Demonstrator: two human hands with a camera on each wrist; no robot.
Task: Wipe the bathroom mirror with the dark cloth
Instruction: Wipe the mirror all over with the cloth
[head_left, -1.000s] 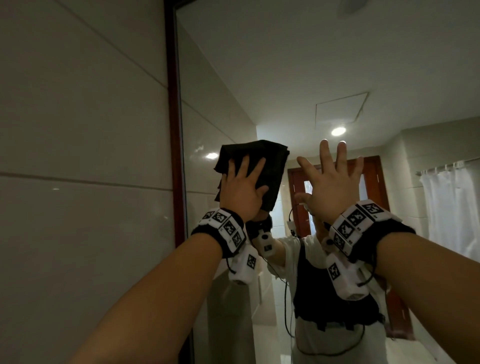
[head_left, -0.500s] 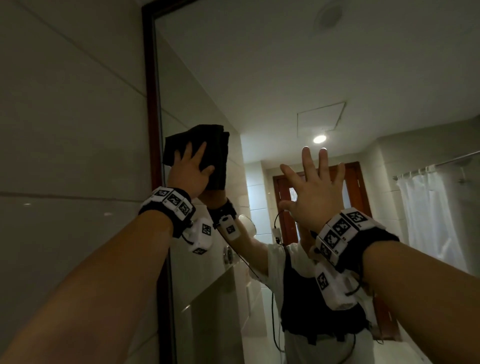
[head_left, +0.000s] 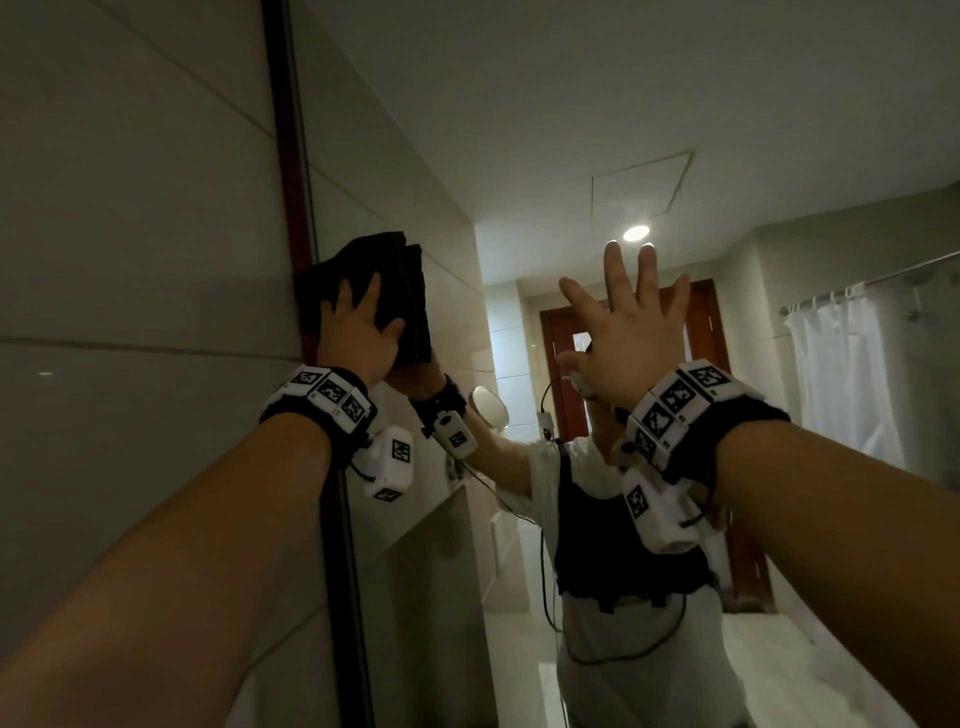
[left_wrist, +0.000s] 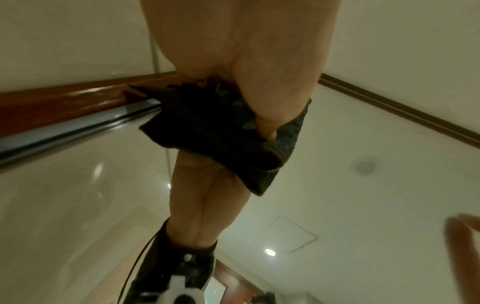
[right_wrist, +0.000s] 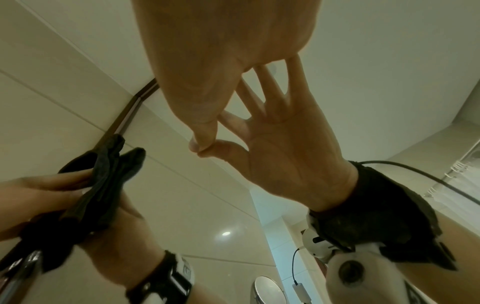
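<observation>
mirror (head_left: 519, 156) wiping, dark cloth (head_left: 374, 280) jammed against the wooden frame (head_left: 291, 182) at 9 o'clock.
left hand (head_left: 358, 338) presses the folded cloth flat on the glass, fingers straight; right hand (head_left: 631, 332) rests spread and bare at 3 o'clock. likely trouble: cloth snagging on the frame, and that bare palm leaving fresh smudges.

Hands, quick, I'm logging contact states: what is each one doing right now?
Left hand: open, straight fingers pressing the dark cloth against the mirror at its left edge.
Right hand: open, fingers spread, holding nothing.
</observation>
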